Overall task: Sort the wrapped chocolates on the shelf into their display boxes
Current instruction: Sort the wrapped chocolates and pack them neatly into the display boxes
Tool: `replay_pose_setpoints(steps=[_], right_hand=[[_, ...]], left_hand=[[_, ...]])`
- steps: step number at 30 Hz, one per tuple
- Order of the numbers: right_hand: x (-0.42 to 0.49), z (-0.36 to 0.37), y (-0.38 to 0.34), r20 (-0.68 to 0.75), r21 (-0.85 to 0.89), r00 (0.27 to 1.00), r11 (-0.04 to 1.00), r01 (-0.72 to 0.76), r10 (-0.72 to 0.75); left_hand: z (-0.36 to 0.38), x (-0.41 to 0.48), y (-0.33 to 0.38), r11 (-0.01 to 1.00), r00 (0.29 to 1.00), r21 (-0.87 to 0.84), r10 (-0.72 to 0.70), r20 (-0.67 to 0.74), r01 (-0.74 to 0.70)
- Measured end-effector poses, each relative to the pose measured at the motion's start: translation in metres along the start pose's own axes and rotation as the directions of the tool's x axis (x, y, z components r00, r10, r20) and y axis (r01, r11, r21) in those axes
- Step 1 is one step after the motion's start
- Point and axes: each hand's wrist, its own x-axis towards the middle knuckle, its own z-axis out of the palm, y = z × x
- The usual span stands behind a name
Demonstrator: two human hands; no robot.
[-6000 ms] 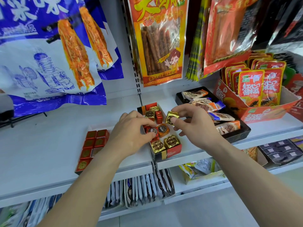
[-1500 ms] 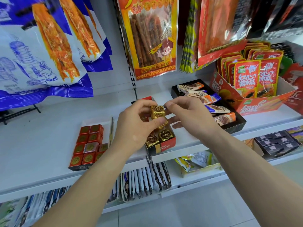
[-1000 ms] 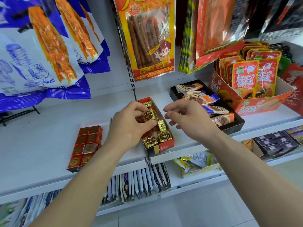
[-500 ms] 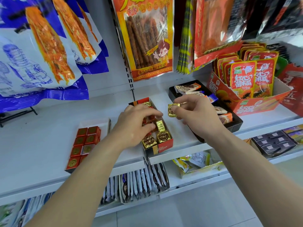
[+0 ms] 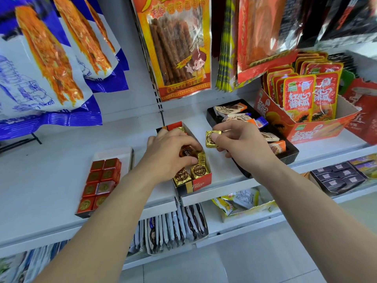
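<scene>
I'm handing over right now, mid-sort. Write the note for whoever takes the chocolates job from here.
Left hand: inside the middle box, pinching an orange-wrapped chocolate.
Right hand: pinching a gold chocolate in its grip, above the shelf just right of that box.
Done: red chocolates lie in rows in the left box; gold pieces fill the middle box's front.
Left: probably lift the orange one out, drop the held gold one in, check the box's back.
</scene>
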Motion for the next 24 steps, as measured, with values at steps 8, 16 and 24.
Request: replay_pose_setpoints(steps=[8,16,24], right_hand=[[0.0,-0.001,0.001,0.007,0.008,1.0,1.0,-0.011,0.011],[0.002,-0.001,0.004,0.017,-0.013,1.0,1.0,-0.004,0.004],[0.002,0.002,0.002,0.077,0.075,0.996,0.997,0.035,-0.041]], left_hand=[[0.001,0.004,-0.002,1.0,1.0,0.008,0.0,-0.011,0.0],[0.001,0.002,0.0,0.992,1.0,-0.128,-0.009,-0.01,0.008],[-0.008,0.004,-0.016,0.888,0.991,-0.46,-0.083,-0.107,0.025]])
